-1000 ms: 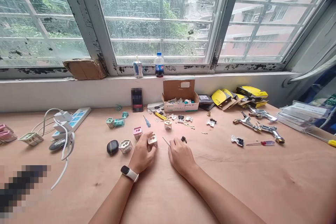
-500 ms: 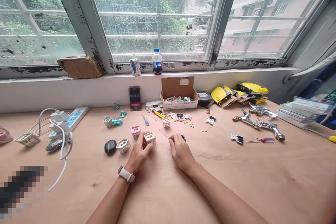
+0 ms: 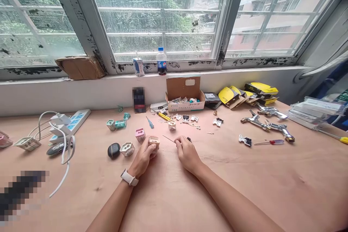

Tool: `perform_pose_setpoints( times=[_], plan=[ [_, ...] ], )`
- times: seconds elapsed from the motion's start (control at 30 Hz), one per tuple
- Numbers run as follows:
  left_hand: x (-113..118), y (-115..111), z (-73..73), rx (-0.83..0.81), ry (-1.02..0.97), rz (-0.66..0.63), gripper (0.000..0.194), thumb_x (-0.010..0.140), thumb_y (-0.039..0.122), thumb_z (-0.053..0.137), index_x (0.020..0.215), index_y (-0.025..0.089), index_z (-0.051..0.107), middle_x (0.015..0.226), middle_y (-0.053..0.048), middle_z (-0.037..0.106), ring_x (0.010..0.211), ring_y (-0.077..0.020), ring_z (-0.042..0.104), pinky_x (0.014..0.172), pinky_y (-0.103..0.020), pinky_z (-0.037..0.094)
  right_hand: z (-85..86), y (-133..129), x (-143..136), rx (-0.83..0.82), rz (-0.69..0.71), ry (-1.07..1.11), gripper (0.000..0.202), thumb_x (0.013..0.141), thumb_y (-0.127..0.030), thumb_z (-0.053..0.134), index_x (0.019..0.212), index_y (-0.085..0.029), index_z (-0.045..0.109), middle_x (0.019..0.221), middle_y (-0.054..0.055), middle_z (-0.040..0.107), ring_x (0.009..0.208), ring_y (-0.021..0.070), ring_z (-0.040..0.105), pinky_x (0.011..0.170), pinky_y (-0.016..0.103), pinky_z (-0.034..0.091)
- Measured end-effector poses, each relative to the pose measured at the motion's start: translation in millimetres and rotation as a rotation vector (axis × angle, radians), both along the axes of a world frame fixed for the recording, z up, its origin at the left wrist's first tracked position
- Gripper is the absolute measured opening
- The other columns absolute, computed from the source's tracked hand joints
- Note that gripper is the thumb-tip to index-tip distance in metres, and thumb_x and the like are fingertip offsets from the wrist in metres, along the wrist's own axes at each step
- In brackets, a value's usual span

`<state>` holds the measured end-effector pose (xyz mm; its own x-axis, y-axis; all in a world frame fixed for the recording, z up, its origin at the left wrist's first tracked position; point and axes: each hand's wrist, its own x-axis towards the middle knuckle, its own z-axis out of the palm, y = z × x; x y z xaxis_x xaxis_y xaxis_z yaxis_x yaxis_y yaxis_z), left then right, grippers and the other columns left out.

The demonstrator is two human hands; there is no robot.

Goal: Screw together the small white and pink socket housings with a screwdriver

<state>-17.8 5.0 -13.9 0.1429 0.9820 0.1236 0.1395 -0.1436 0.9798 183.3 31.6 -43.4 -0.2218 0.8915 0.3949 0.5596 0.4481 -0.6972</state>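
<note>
My left hand (image 3: 144, 156) is closed around a cream two-hole pencil sharpener (image 3: 154, 140), its holed face turned up toward me. Between the fingers of my right hand (image 3: 186, 152) is a thin screwdriver (image 3: 169, 138); its metal shaft points left toward the sharpener without touching it, and a dark handle end shows behind the fingers. Close by my left hand stand a pink sharpener (image 3: 140, 135) and another cream one (image 3: 127, 149). A further cream sharpener (image 3: 172, 125) stands beyond the screwdriver tip.
A black case (image 3: 114, 150) lies left of the sharpeners. Behind are green sharpener parts (image 3: 120, 124), a yellow cutter (image 3: 164, 116) and an open carton (image 3: 186, 106) of small parts. Metal taps (image 3: 255, 121) and a red-handled screwdriver (image 3: 269, 142) lie right. A power strip (image 3: 78, 121) with cables is left.
The cream sharpener has been tilted and drawn deeper into my left hand, with the fingers now wrapped round it. The right hand has barely moved; the whole view has shifted slightly.
</note>
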Motion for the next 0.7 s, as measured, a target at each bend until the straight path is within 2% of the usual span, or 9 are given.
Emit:
perform_pose_setpoints(
  times=[0.3, 0.6, 0.7],
  plan=[
    [-1.3, -1.5, 1.5, -0.025, 0.108, 0.044, 0.031, 0.093, 0.048, 0.043, 0.087, 0.019, 0.048, 0.078, 0.0, 0.049, 0.066, -0.0129, 0.042, 0.056, -0.024, 0.035, 5.8, -1.7, -0.3, -0.045, 0.001, -0.003, 0.025, 0.102, -0.026, 0.033, 0.088, -0.019, 0.053, 0.087, 0.005, 0.061, 0.081, 0.0182, 0.056, 0.073, 0.029, 0.036],
    [-1.1, -1.2, 4.4, -0.004, 0.127, 0.017, 0.032, 0.091, 0.051, 0.048, 0.087, 0.019, 0.049, 0.075, 0.001, 0.049, 0.064, -0.0122, 0.041, 0.055, -0.023, 0.034, 10.2, -4.0, -0.4, -0.066, 0.013, 0.038, 0.026, 0.101, -0.03, 0.039, 0.081, -0.019, 0.05, 0.081, 0.003, 0.059, 0.077, 0.0167, 0.053, 0.071, 0.027, 0.035],
    [-1.5, -1.2, 2.9, 0.014, 0.133, 0.053, 0.036, 0.092, 0.054, 0.047, 0.084, 0.019, 0.049, 0.073, 0.002, 0.049, 0.061, -0.0116, 0.041, 0.054, -0.023, 0.033, 10.0, -3.9, -0.3, -0.055, 0.014, 0.028, 0.025, 0.1, -0.029, 0.04, 0.08, -0.019, 0.05, 0.08, 0.003, 0.059, 0.076, 0.0162, 0.053, 0.07, 0.027, 0.035]
  ],
)
